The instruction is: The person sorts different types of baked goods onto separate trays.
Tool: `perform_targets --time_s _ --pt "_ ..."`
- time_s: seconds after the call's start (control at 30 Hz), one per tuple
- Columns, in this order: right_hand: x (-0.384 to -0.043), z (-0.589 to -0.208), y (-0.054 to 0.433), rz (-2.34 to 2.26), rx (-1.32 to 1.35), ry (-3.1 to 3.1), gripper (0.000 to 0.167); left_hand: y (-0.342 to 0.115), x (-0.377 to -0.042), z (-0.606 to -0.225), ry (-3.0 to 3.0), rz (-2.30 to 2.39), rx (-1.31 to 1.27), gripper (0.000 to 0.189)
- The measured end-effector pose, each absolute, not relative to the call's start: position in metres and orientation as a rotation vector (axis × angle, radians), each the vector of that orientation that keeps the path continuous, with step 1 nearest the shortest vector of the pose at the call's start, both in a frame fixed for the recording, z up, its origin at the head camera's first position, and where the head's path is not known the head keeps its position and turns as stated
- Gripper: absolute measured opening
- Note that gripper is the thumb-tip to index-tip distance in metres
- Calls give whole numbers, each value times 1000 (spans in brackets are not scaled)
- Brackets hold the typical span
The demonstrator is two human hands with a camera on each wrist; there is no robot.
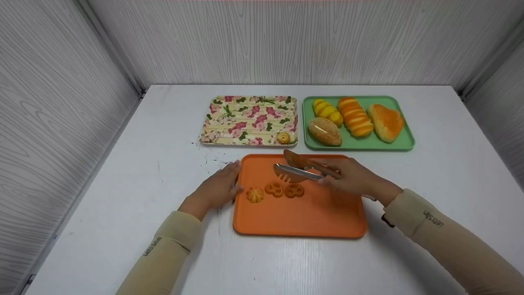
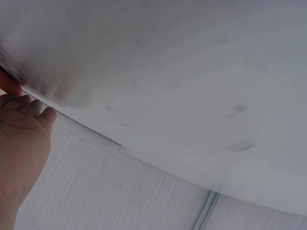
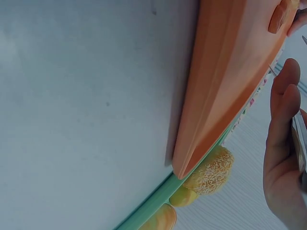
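Observation:
My right hand (image 1: 354, 177) grips a pair of food tongs (image 1: 301, 172) with metal arms and brown wood-like ends, one of them slotted. The tongs stand spread over the upper part of an orange tray (image 1: 303, 223), with nothing between their ends. On that tray a ridged round cookie (image 1: 255, 195) lies to the left of two pretzel-shaped cookies (image 1: 274, 189). My left hand (image 1: 219, 185) rests at the tray's left edge, fingers extended and thumb touching the rim. In the left wrist view the left hand (image 2: 24, 129) shows at the far left, beside an orange corner.
Behind on the left lies a floral tray (image 1: 235, 119) with a small round cookie (image 1: 283, 137) in its corner. Next to it, a green tray (image 1: 360, 145) bears several breads, including a seeded roll (image 1: 324, 131). Wood-grain panels (image 1: 286, 45) enclose the white table (image 1: 163, 135).

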State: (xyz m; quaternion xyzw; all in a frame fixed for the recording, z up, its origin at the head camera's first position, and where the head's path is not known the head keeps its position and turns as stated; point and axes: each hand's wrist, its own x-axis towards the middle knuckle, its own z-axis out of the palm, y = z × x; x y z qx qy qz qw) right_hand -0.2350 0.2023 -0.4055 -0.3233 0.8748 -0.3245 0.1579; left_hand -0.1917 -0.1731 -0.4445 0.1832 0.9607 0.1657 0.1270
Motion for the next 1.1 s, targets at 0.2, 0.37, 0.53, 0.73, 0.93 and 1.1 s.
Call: perform_targets --time_s 0.2,0.37,0.53,0.73,0.93,1.1 --pt "-226 -406 213 -958 -846 2448 57 -173 -191 -445 2806 479 548 70" --pt "-222 -408 220 -940 -930 2441 57 -174 -190 -445 2816 481 556 69" --pt "-221 -412 226 -959 -1010 2433 56 -173 -191 -445 2804 464 546 70" --pt "-221 -417 230 -965 -1062 2431 53 -172 -192 -445 2796 456 527 70" --pt "-220 -417 229 -935 -1117 2442 53 -172 -191 -444 2792 472 526 71" --pt "-219 -417 227 -933 -1148 2431 54 -172 -190 -443 2787 472 515 71"
